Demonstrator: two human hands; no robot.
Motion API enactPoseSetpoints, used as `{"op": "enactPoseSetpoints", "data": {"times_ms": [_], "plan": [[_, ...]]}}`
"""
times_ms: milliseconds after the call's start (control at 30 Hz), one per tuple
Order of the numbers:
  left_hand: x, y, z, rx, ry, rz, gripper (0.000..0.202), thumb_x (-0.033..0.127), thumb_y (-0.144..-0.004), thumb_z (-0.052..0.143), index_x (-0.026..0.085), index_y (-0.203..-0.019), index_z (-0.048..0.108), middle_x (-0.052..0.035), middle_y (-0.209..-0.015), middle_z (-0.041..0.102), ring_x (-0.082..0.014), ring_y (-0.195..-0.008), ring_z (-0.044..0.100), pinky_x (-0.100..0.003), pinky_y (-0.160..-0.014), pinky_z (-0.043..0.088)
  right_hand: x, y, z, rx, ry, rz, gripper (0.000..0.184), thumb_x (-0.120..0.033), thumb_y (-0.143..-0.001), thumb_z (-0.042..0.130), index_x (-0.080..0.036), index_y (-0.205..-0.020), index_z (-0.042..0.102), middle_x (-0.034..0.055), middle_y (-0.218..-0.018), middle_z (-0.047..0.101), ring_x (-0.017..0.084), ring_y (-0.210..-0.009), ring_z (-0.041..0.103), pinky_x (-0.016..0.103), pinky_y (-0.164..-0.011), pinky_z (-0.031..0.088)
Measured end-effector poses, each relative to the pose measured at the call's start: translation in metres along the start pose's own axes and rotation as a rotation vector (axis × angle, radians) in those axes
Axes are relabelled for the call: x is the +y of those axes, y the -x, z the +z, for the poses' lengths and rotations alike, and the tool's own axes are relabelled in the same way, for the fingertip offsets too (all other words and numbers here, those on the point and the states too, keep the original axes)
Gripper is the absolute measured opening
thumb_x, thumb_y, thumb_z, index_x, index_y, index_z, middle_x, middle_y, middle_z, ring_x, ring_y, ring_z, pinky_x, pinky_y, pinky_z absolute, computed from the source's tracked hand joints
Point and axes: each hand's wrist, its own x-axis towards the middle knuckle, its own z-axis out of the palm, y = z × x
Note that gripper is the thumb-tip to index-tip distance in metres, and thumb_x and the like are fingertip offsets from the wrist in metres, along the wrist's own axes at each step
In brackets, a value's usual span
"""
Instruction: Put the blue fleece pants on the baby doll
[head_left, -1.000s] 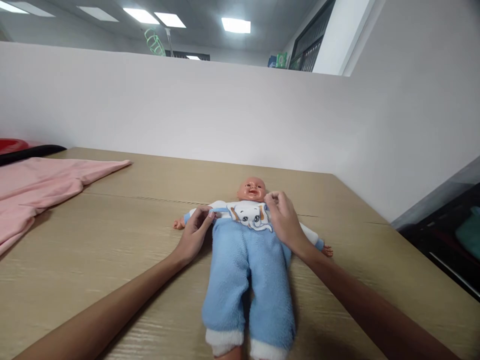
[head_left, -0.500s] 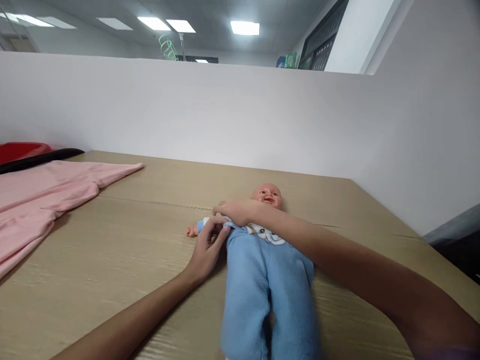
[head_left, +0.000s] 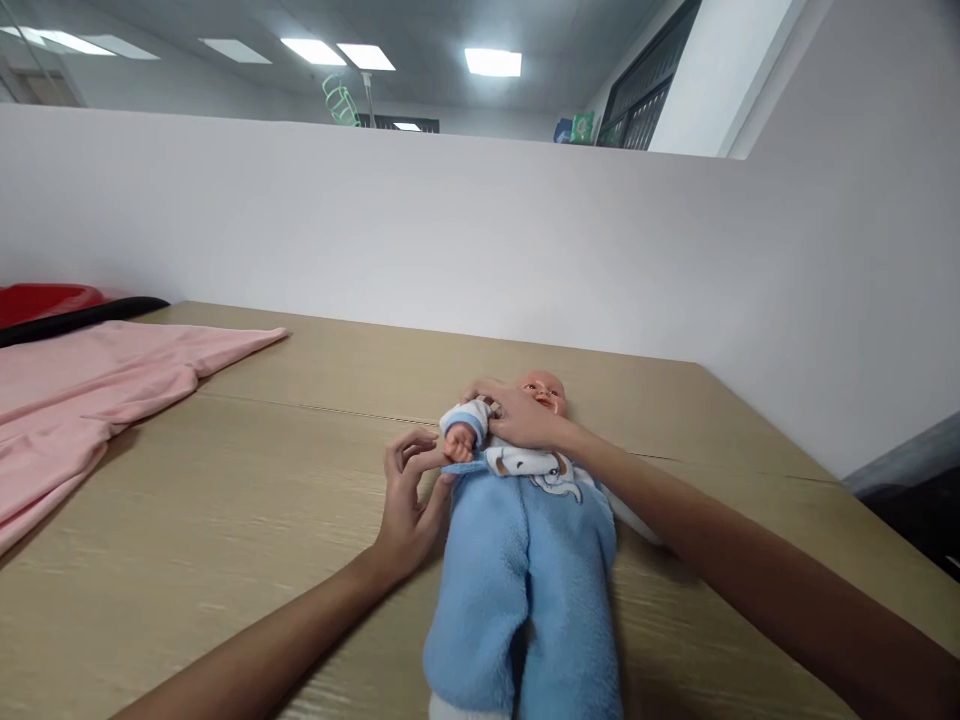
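left hand (head_left: 409, 500) – fingers pinch blue trousers (head_left: 517, 560) | right hand (head_left: 519, 418) – fingers grip doll's arm (head_left: 463, 424)

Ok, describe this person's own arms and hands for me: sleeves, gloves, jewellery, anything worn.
Nothing is worn on either arm. Both forearms are bare right to the picture's edge, with no sleeve or cuff in view. The left hand and right hand are ungloved, and no watch, bracelet or ring shows. The fingernails look short and plain.

Bare table (head_left: 225, 520) lies between doll (head_left: 525, 520) and pink cloth (head_left: 82, 385).
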Motion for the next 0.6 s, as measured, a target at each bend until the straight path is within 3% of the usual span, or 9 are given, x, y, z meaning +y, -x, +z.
{"op": "enactPoseSetpoints", "data": {"times_ms": [100, 200, 333, 433, 500, 600], "plan": [[0.002, 0.004, 0.003, -0.046, 0.121, 0.044, 0.01, 0.037, -0.106, 0.062, 0.03, -0.112, 0.067, -0.0097, -0.138, 0.056, -0.0306, -0.137, 0.052, -0.051, -0.122, 0.038, -0.004, 0.007, 0.0, 0.007, -0.027, -0.007, 0.053, 0.004, -0.076, 0.056, -0.022, -0.118, 0.074, 0.0066, -0.122, 0.073, 0.024, -0.115, 0.067, 0.035, -0.099, 0.051], [0.002, 0.003, 0.005, -0.042, 0.213, -0.054, 0.012, 0.04, -0.111, 0.055, 0.03, -0.117, 0.059, -0.0075, -0.126, 0.063, -0.0254, -0.123, 0.06, -0.045, -0.113, 0.045, -0.015, 0.015, -0.003, -0.016, -0.068, 0.001, 0.042, -0.003, -0.085, 0.06, -0.023, -0.119, 0.075, 0.0073, -0.125, 0.073, 0.024, -0.118, 0.067, 0.038, -0.102, 0.051], [0.002, -0.004, 0.008, 0.029, 0.209, -0.271, 0.026, 0.051, -0.106, 0.063, 0.027, -0.115, 0.061, -0.0047, -0.115, 0.064, -0.0223, -0.111, 0.06, -0.035, -0.104, 0.047, -0.038, 0.033, -0.011, -0.007, -0.238, 0.217, 0.029, -0.038, -0.102, 0.065, -0.023, -0.127, 0.069, 0.0086, -0.128, 0.074, 0.024, -0.113, 0.071, 0.039, -0.098, 0.055], [-0.002, -0.005, 0.012, 0.04, 0.254, -0.377, 0.028, 0.054, -0.103, 0.066, 0.027, -0.11, 0.063, -0.0027, -0.114, 0.064, -0.0206, -0.113, 0.059, -0.032, -0.105, 0.046, -0.052, 0.047, -0.014, -0.014, -0.197, 0.311, 0.036, -0.055, -0.102, 0.064, -0.022, -0.114, 0.072, 0.0069, -0.106, 0.079, 0.025, -0.097, 0.073, 0.036, -0.083, 0.054], [-0.009, -0.003, 0.014, 0.059, 0.34, -0.488, 0.03, 0.056, -0.102, 0.067, 0.027, -0.108, 0.062, -0.0008, -0.108, 0.065, -0.0183, -0.108, 0.061, -0.03, -0.102, 0.047, -0.057, 0.054, -0.012, -0.048, -0.08, 0.274, 0.035, -0.056, -0.101, 0.065, -0.022, -0.102, 0.074, 0.0056, -0.094, 0.078, 0.024, -0.085, 0.07, 0.035, -0.075, 0.05], [-0.023, 0.001, 0.015, 0.094, 0.459, -0.645, 0.041, 0.064, -0.096, 0.07, 0.028, -0.109, 0.057, 0.0021, -0.099, 0.065, -0.0157, -0.095, 0.063, -0.028, -0.092, 0.051, -0.056, 0.058, -0.003, 0.014, 0.011, 0.263, 0.026, -0.047, -0.099, 0.07, -0.022, -0.106, 0.073, 0.0072, -0.102, 0.079, 0.026, -0.09, 0.069, 0.036, -0.081, 0.047]]}}
